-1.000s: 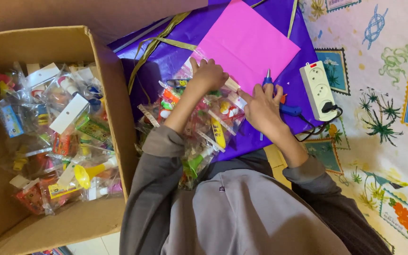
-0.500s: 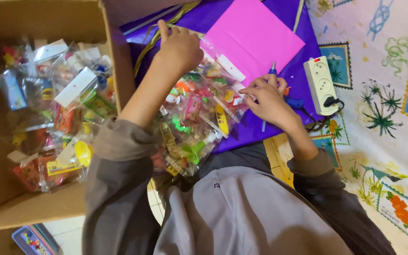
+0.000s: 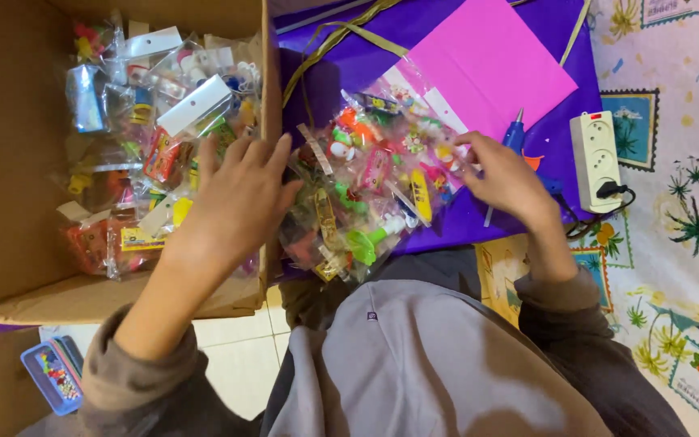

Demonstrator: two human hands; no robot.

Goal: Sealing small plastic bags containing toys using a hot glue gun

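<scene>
Left hand (image 3: 236, 190) now over box (image 3: 10, 162)

Glossy plastic against matt card and paper

The toy packets (image 3: 366, 194) are clear, shiny, crinkled plastic; the box (image 3: 10, 162) is matt brown cardboard; the pink sheet (image 3: 495, 65) is smooth matt paper; the purple wrap (image 3: 366, 61) has a slight sheen; the power strip (image 3: 596, 158) is smooth plastic.

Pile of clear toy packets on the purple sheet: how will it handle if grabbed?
Likely floppy and slippery: the pile of clear toy packets is glossy, crinkled film around small loose toys. Probably light for its bulk. Packets lie loosely overlapped, so a grab near the right hand may lift only a few while others slide off.
</scene>
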